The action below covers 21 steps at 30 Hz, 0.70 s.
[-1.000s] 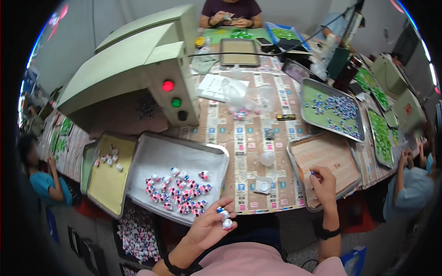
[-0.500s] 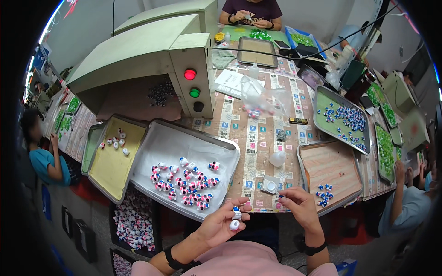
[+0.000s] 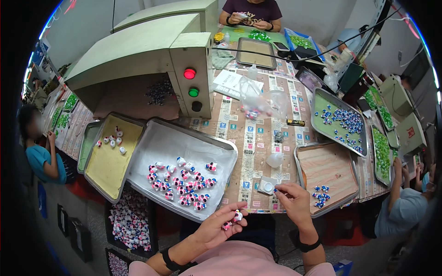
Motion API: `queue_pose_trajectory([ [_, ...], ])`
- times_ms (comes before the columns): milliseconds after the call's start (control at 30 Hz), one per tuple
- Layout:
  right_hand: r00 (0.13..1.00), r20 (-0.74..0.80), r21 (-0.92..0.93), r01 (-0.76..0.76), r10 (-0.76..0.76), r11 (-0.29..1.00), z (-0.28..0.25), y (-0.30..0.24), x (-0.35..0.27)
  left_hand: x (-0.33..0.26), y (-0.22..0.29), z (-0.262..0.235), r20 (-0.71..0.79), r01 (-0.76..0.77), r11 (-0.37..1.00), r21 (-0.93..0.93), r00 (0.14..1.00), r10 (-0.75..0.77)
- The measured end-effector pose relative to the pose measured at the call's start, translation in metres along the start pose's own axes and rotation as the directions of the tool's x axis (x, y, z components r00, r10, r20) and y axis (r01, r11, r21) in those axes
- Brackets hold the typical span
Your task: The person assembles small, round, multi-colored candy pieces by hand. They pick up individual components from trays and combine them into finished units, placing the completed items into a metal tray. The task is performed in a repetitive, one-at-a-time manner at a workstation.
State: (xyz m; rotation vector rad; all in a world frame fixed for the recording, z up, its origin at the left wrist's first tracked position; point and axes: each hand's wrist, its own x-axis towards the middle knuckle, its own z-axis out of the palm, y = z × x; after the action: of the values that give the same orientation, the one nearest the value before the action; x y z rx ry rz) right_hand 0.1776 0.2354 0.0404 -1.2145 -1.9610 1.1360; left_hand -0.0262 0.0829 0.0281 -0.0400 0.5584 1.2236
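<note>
My left hand point(image 3: 215, 228), palm up at the near table edge, has its fingers curled around small white toy figures. One figure point(image 3: 237, 215) shows near the fingertips and another, pinkish one point(image 3: 226, 225) lies lower in the fingers. My right hand point(image 3: 295, 202) pinches a tiny blue piece point(image 3: 276, 190) between thumb and fingertip. That piece is right beside a small white square block with a round dish point(image 3: 267, 186). Behind the block lies a translucent squeeze bottle point(image 3: 275, 159). Left of my hands, a paper-lined metal tray point(image 3: 156, 133) carries several pink, white and blue figures.
Small blue-and-white parts sit in a tray point(image 3: 304, 156) at right and a green-lined tray point(image 3: 317, 99) beyond it. A yellow-lined tray point(image 3: 99, 179) borders the left. A large machine point(image 3: 138, 60) with lit buttons fills the back left. Co-workers sit around the table.
The figures in my left hand have turned, now showing pink and dark markings instead of plain white. My right hand has brought the blue piece close to the white block's dish.
</note>
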Motion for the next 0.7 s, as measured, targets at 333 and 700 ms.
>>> queue_pose_trajectory([
  [333,0.973,0.005,-0.258,0.222,-0.229,0.940,0.019,0.012,0.013,0.002,-0.002,-0.003,0.024,-0.036,0.998,0.043,0.999,0.035],
  [700,0.955,0.005,-0.299,0.286,-0.298,0.910,0.020,0.011,0.015,0.008,-0.003,-0.012,0.058,-0.003,1.000,0.010,0.998,0.002],
])
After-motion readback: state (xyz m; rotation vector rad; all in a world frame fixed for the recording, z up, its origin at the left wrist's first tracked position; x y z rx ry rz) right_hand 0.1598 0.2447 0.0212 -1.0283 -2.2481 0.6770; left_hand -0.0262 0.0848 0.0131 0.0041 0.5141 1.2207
